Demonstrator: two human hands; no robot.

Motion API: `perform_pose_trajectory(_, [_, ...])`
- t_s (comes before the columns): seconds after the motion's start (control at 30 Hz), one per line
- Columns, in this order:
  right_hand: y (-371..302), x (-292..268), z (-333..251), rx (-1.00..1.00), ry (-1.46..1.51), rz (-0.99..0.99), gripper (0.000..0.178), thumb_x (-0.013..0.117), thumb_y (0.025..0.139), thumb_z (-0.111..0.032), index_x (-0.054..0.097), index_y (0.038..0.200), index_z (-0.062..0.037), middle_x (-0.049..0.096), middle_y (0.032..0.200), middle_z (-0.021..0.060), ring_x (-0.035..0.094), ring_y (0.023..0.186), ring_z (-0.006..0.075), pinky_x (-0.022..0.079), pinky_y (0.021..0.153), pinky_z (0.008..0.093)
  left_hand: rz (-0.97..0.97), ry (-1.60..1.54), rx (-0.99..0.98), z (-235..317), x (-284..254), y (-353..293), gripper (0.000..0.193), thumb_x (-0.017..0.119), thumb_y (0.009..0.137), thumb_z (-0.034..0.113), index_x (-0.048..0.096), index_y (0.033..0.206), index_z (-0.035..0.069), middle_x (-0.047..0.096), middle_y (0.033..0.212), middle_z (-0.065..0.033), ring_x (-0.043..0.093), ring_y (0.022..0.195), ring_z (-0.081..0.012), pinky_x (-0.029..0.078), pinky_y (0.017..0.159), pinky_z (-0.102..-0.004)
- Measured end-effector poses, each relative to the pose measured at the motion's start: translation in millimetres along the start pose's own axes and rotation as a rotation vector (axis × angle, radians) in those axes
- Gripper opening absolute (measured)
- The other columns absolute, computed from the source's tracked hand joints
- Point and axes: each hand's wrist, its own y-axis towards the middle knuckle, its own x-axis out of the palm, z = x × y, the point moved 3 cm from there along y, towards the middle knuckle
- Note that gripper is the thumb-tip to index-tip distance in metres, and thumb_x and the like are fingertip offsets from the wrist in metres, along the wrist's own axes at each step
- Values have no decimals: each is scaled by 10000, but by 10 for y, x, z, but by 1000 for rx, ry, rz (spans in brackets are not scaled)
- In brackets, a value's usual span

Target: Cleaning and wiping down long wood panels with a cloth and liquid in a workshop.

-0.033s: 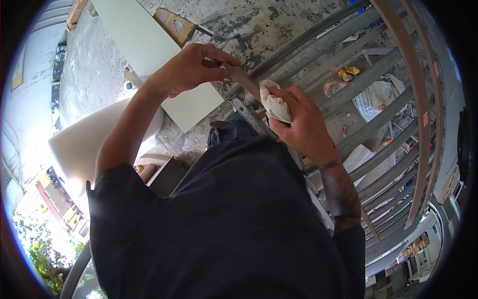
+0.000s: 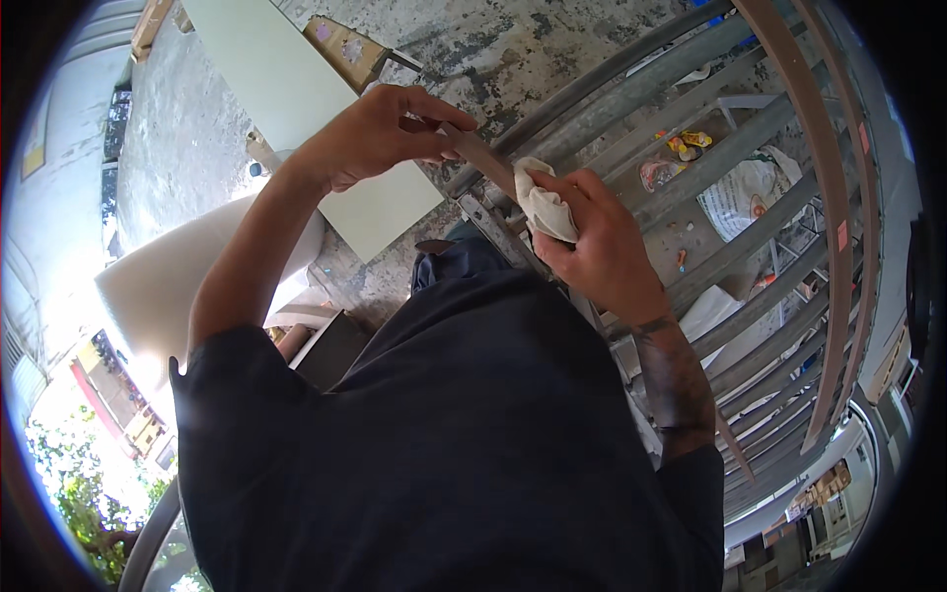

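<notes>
A narrow brown strip (image 2: pixel 480 158) is held up in front of me, slanting down from left to right. At its upper left end my left hand (image 2: pixel 380 138) pinches it between thumb and fingers. My right hand (image 2: pixel 597 237) is closed around a crumpled white cloth (image 2: pixel 546 205), which wraps the strip's lower right part. The rest of the strip's length is hidden by the cloth and hand. Just beyond and below the right hand runs a rack of grey metal bars (image 2: pixel 681 187).
Two long brown strips (image 2: pixel 824 148) lie across the rack on the right. Under the bars are a white printed sack (image 2: pixel 750 197) and yellow-red wrappers (image 2: pixel 691 143). Leftward lie a pale flat panel (image 2: pixel 271 74), a wooden piece (image 2: pixel 345 51) and a big whitish roll (image 2: pixel 178 276).
</notes>
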Motion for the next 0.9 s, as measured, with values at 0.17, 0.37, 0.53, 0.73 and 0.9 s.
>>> perform_pose_trajectory(0.17, [-11, 16, -29, -15, -20, -2, 521, 760, 758, -98, 632, 1263, -99, 571, 1022, 93, 638, 929, 316, 547, 808, 414, -37, 57, 37, 9, -21, 2, 289, 629, 942, 15, 695, 1223, -3, 711, 1102, -131, 707, 968, -176, 577, 899, -271])
perform_pose_trajectory(0.37, [16, -9, -42, -32, -3, 0, 509, 761, 767, -93, 630, 1259, -86, 576, 1019, 103, 641, 927, 324, 546, 803, 413, 18, 25, 9, 58, 13, -26, 304, 645, 917, 19, 703, 1215, 2, 713, 1101, -128, 707, 964, -169, 581, 877, -278])
perform_pose_trajectory(0.53, [-10, 12, -42, -33, -4, 12, 490, 762, 784, -102, 629, 1255, -80, 580, 1029, 106, 645, 929, 324, 548, 798, 419, 15, 155, 65, 24, -18, 3, 292, 689, 910, 59, 712, 1196, 3, 717, 1099, -125, 709, 971, -176, 584, 877, -284])
perform_pose_trajectory(0.73, [18, -22, -31, -47, 8, 10, 491, 760, 790, -105, 623, 1260, -76, 586, 1038, 112, 644, 932, 333, 547, 805, 418, 49, 98, 104, 17, -9, 12, 282, 699, 896, 29, 724, 1176, 5, 729, 1076, -116, 714, 945, -171, 586, 875, -284])
perform_pose_trajectory(0.9, [7, -13, -36, -56, 7, 21, 488, 757, 792, -104, 625, 1260, -74, 592, 1030, 112, 646, 927, 329, 547, 804, 414, 22, 157, 65, 47, -44, 33, 294, 709, 892, 28, 722, 1186, 11, 729, 1093, -125, 714, 953, -171, 586, 877, -286])
